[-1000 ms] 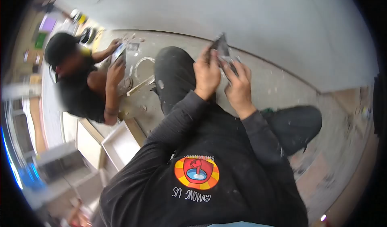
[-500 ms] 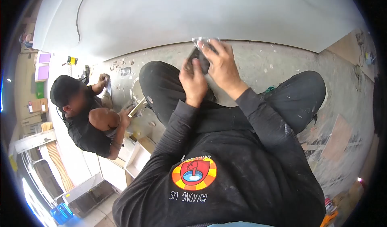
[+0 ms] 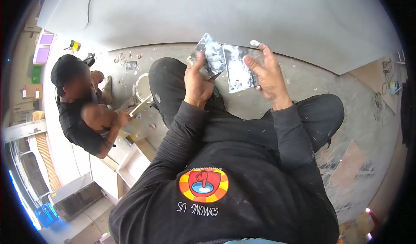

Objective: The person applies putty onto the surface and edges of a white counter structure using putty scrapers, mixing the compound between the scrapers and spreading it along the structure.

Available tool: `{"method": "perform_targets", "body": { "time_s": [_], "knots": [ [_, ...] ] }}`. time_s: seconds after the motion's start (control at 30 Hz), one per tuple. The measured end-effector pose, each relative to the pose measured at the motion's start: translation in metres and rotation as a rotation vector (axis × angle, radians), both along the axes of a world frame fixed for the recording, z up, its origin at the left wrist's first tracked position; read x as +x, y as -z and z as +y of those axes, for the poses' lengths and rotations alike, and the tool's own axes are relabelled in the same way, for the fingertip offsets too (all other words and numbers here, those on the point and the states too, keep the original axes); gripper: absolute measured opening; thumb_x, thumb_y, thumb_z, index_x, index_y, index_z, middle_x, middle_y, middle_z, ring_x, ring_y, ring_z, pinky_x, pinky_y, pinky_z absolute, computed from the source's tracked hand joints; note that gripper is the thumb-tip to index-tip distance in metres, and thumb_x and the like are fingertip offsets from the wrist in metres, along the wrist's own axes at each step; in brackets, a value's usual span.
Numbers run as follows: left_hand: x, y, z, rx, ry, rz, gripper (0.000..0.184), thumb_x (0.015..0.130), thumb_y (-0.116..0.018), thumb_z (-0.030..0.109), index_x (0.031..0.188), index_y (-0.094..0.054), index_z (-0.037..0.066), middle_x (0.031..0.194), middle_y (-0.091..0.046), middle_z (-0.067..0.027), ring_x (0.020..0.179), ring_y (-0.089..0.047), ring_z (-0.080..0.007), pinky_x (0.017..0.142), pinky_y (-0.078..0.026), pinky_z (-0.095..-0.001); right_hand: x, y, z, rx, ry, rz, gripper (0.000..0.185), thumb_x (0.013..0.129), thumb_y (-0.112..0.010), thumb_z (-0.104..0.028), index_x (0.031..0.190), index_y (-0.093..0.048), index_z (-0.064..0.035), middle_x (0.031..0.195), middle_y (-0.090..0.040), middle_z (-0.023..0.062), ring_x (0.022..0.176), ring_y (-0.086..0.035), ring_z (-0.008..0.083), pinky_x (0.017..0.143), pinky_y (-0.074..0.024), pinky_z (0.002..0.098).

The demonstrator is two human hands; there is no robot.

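Observation:
My left hand is closed around a flat scraper plate, dark and shiny with white paste smeared over it. A second flat scraper plate, coated with patches of white paste, is pinched in my right hand with the thumb on top. The two plates meet or overlap slightly along their inner edges; whether they touch is unclear. On a fingertip of my right hand sits a blob of white paste. Both hands are above the floor, between my bent knees.
A large pale grey panel fills the area ahead. At left a crouching person in black holds a light strip. An open wooden box lies nearby. The concrete floor has white splatters and a pinkish flat piece.
The hands have moved apart from each other, and the plates, bunched together and blurred before, now lie side by side with their white-smeared faces showing.

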State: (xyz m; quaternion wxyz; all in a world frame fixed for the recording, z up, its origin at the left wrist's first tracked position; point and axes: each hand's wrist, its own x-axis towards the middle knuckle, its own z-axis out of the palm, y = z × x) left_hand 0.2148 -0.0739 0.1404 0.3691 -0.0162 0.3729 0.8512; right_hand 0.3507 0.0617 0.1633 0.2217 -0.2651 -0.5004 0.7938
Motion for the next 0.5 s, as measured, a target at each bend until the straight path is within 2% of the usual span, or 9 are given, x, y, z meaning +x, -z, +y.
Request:
{"method": "perform_targets", "body": {
  "time_s": [0.03,0.1,0.13,0.27,0.33,0.43,0.5],
  "knots": [
    [0.002,-0.001,0.001,-0.016,0.061,0.096,0.026,0.098,-0.054,0.010,0.122,-0.055,0.000,0.112,-0.065,-0.0100,0.102,-0.065,-0.0227,0.090,-0.054,-0.0400,-0.002,0.006,0.000,0.009,-0.010,-0.003,0.052,0.087,-0.075,-0.022,0.125,-0.048,0.0013,0.086,-0.065,0.0065,0.069,-0.064,0.0086,0.047,-0.0473,0.0192],
    [0.010,0.002,0.003,0.014,0.054,0.087,0.027,0.093,-0.059,0.002,0.120,-0.055,-0.001,0.110,-0.065,-0.0105,0.097,-0.066,-0.0218,0.087,-0.055,-0.0385,-0.012,0.024,-0.006,-0.167,-0.069,0.015,0.051,0.087,-0.075,-0.019,0.124,-0.047,0.0021,0.092,-0.065,0.0070,0.064,-0.064,0.0066,0.035,-0.0397,0.0191],
    [0.012,0.004,0.003,0.013,0.047,0.114,0.028,0.093,-0.060,0.001,0.120,-0.055,-0.002,0.110,-0.065,-0.0105,0.097,-0.066,-0.0215,0.087,-0.055,-0.0384,-0.013,0.027,-0.009,-0.200,-0.026,-0.002,0.050,0.086,-0.075,-0.018,0.123,-0.047,0.0018,0.093,-0.066,0.0071,0.066,-0.065,0.0082,0.039,-0.0436,0.0203],
    [0.015,0.005,0.002,0.049,0.041,0.161,0.029,0.092,-0.062,0.001,0.120,-0.055,-0.002,0.111,-0.065,-0.0108,0.099,-0.065,-0.0208,0.088,-0.054,-0.0376,-0.014,0.023,-0.010,-0.198,0.057,-0.046,0.051,0.086,-0.076,-0.019,0.122,-0.046,0.0019,0.093,-0.065,0.0082,0.068,-0.066,0.0087,0.042,-0.0469,0.0214],
    [0.016,0.004,0.003,0.058,0.047,0.183,0.030,0.092,-0.061,0.001,0.121,-0.055,-0.002,0.112,-0.065,-0.0110,0.100,-0.065,-0.0210,0.088,-0.054,-0.0375,-0.016,0.026,-0.009,-0.209,0.124,0.021,0.050,0.085,-0.077,-0.020,0.120,-0.047,0.0016,0.093,-0.064,0.0078,0.072,-0.066,0.0093,0.047,-0.0516,0.0233],
    [0.020,-0.001,0.000,0.058,0.063,0.211,0.029,0.093,-0.060,0.001,0.122,-0.054,-0.001,0.112,-0.065,-0.0109,0.101,-0.065,-0.0219,0.090,-0.053,-0.0384,-0.013,0.020,-0.003,-0.172,0.095,-0.056,0.048,0.087,-0.075,-0.021,0.119,-0.047,0.0017,0.094,-0.063,0.0072,0.073,-0.065,0.0097,0.048,-0.0513,0.0232],
    [0.020,-0.004,-0.002,0.061,0.083,0.226,0.029,0.094,-0.058,0.001,0.122,-0.053,-0.001,0.112,-0.064,-0.0106,0.101,-0.064,-0.0225,0.090,-0.052,-0.0394,-0.016,0.020,-0.005,-0.179,0.133,-0.017,0.047,0.088,-0.074,-0.022,0.118,-0.048,0.0020,0.093,-0.064,0.0065,0.072,-0.064,0.0101,0.048,-0.0500,0.0237]
  ]
}}
